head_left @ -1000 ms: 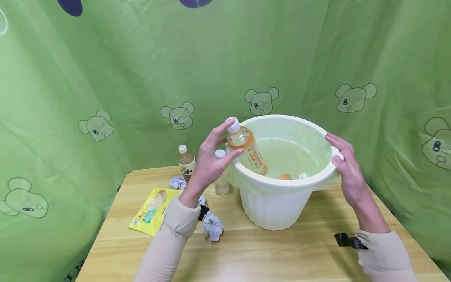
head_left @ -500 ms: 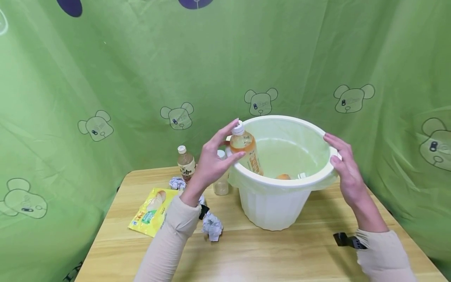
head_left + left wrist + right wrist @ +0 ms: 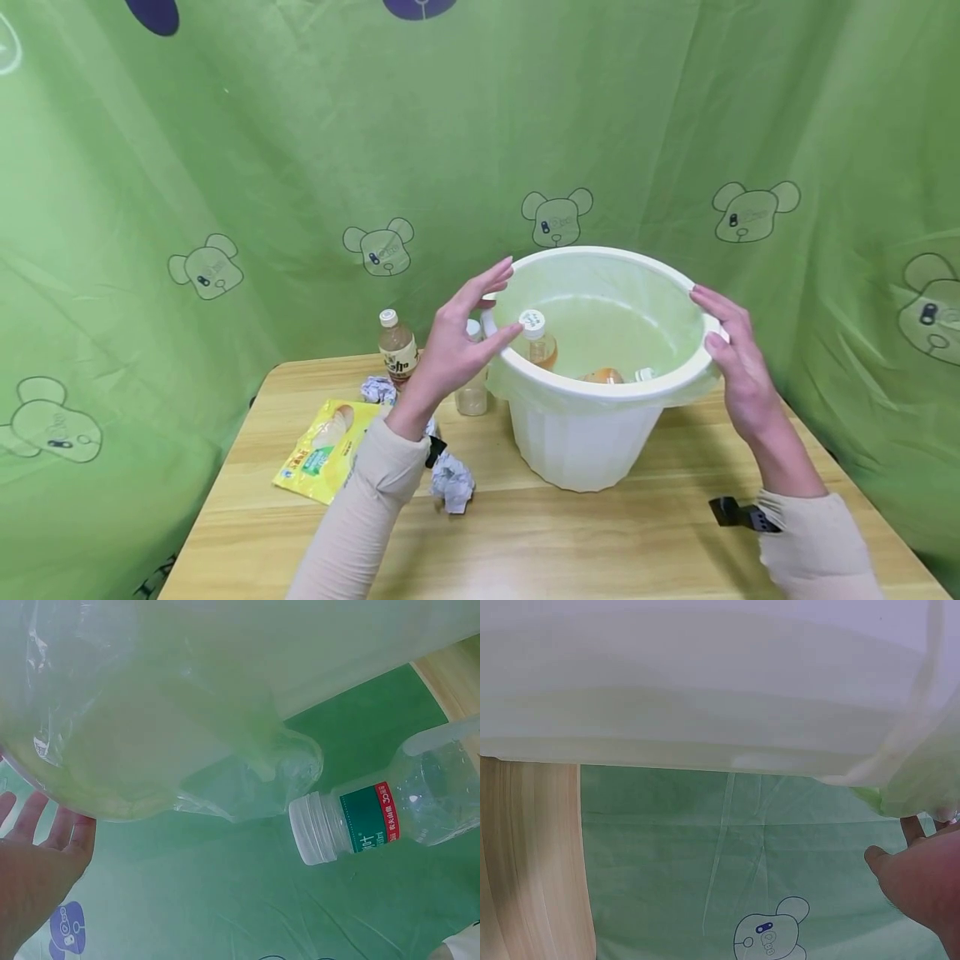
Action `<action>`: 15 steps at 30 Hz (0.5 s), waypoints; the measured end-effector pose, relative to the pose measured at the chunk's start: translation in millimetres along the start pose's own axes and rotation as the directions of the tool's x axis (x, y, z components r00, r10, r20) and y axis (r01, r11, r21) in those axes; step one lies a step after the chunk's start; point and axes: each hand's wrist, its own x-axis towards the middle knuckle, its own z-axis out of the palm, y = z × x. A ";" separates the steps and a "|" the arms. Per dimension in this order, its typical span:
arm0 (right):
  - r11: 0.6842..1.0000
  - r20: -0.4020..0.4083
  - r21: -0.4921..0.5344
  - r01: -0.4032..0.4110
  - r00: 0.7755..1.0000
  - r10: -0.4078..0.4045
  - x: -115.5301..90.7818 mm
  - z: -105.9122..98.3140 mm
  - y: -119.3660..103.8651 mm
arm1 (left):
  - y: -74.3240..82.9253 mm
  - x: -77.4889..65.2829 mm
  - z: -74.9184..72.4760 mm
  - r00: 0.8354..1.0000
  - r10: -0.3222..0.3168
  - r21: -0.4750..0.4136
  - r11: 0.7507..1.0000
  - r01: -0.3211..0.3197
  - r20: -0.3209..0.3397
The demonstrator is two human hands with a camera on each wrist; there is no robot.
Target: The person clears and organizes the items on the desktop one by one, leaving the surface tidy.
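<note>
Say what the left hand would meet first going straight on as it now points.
Probably the white bin, at its lined rim; the left hand looks close beside it, though depth is unclear.

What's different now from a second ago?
The left hand has let go of the orange-labelled bottle, which has dropped lower inside the white bin. The right hand stays at the bin's rim; the yellow packet and crumpled paper lie as before.
</note>
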 end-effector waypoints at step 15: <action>1.000 -0.006 0.006 0.008 1.000 -0.008 0.3 0.4 0.1 | 0.3 -4.1 -2.9 1.000 0.009 -0.020 1.000 -0.009 -0.004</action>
